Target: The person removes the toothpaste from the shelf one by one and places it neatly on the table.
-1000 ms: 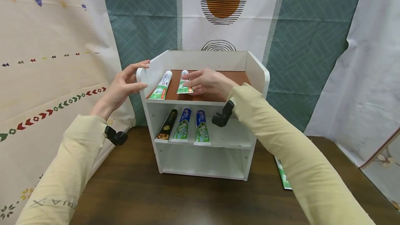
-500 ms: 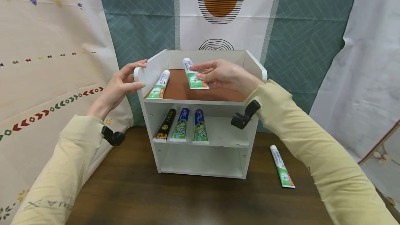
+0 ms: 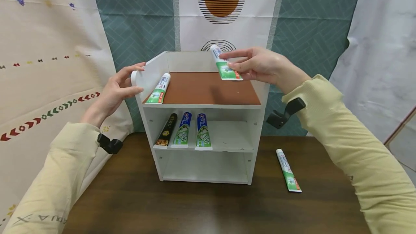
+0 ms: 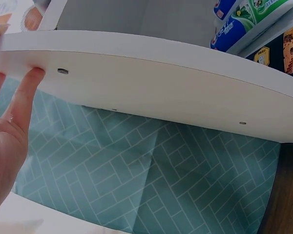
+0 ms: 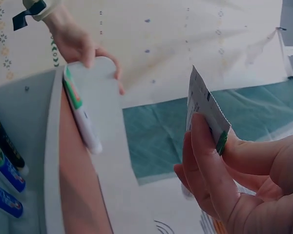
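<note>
My right hand [image 3: 263, 64] pinches a white and green toothpaste tube [image 3: 224, 65] between thumb and fingers, above the right part of the shelf unit's brown top. In the right wrist view the tube [image 5: 207, 109] shows its flat end. My left hand [image 3: 113, 91] grips the upper left side panel [image 3: 147, 73] of the white shelf unit, fingers on both sides of it. A similar toothpaste tube [image 3: 159, 89] lies on the brown top board [image 3: 201, 87], beside that panel. Another green and white tube [image 3: 288, 170] lies on the table, right of the unit.
On the middle shelf [image 3: 232, 136] lie a black tube [image 3: 166, 131] and two blue and green tubes, one [image 3: 182, 130] next to the other [image 3: 203, 132]. The bottom compartment [image 3: 204, 167] is below. Patterned cloth [image 3: 136, 10] hangs behind the unit and at both sides of the dark wooden table [image 3: 182, 205].
My right hand has lifted the toothpaste tube off the brown top and carried it up and to the right. The left hand keeps its hold on the side panel.
</note>
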`<state>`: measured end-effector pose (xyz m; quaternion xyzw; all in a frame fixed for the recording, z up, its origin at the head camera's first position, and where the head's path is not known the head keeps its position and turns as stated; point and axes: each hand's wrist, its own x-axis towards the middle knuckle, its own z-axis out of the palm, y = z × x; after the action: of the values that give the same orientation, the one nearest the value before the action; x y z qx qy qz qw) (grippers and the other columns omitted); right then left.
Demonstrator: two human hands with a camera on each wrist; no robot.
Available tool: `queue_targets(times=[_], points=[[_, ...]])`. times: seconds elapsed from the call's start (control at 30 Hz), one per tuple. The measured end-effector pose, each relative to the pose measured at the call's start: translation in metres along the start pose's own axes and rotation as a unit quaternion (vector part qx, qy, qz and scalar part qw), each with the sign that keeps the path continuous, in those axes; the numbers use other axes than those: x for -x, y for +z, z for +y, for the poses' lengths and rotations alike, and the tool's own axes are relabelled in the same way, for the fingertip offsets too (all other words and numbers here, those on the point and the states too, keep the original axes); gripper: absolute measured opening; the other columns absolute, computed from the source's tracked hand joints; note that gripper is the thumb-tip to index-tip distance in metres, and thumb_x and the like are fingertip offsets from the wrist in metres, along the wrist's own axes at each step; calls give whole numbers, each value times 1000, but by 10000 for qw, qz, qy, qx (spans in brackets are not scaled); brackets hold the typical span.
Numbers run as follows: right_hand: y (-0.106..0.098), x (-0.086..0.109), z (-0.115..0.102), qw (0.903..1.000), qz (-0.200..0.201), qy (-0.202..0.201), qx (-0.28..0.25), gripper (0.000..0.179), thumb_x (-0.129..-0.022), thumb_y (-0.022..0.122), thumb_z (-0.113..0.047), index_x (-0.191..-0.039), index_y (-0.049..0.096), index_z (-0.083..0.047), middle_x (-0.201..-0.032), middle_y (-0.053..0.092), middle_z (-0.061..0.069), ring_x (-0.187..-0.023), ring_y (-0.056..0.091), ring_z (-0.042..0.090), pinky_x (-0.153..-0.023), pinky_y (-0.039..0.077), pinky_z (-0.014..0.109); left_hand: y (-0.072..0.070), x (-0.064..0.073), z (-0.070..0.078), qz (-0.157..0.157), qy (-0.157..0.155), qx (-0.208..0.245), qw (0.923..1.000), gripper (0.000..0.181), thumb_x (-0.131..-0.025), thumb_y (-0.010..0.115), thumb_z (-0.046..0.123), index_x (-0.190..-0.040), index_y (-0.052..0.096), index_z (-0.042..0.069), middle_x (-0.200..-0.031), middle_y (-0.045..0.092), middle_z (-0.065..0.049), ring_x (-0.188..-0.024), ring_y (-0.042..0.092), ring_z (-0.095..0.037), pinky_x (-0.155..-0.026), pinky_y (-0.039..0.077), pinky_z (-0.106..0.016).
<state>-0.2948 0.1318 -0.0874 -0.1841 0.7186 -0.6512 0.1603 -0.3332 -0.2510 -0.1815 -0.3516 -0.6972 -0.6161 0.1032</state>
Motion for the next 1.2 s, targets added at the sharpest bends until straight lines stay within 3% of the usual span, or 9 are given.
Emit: queue_targets(times=[0.23,0.57,0.83,1.2], points=[[-25,21,-7,9988,246,-63,-418,49,-84,60,0,-131,46,-4,-122,38,19,-83,57,22,-74,48,29,1,0,0,21,-18,-67,10000,48,-82,58,-9,-124,52,13,-143,28,-2,-117,37,-26,-75,46,-28],[-68,45,2,9972,398,-222,-587,33,-83,61,2,-115,63,-8,-124,32,16,-81,55,21,-73,48,31,1,1,0,62,-12,-144,9999,48,-82,57,-9,-125,51,13,-143,27,-3,-120,33,-27,-75,46,-27],[-98,61,24,9917,541,-310,-1124,30,-86,56,4,-112,65,-8,-118,40,14,-82,57,21,-72,48,29,2,1,0,36,17,-33,10000,48,-82,57,-10,-125,51,12,-143,27,-3,-120,33,-27,-74,46,-27],[-131,79,73,9945,912,-92,-513,31,-88,55,1,-109,68,-18,-107,51,10,-78,59,20,-70,49,29,2,1,-1,45,9,27,10000,49,-82,57,-11,-125,51,12,-143,27,-3,-119,33,-26,-75,46,-27]])
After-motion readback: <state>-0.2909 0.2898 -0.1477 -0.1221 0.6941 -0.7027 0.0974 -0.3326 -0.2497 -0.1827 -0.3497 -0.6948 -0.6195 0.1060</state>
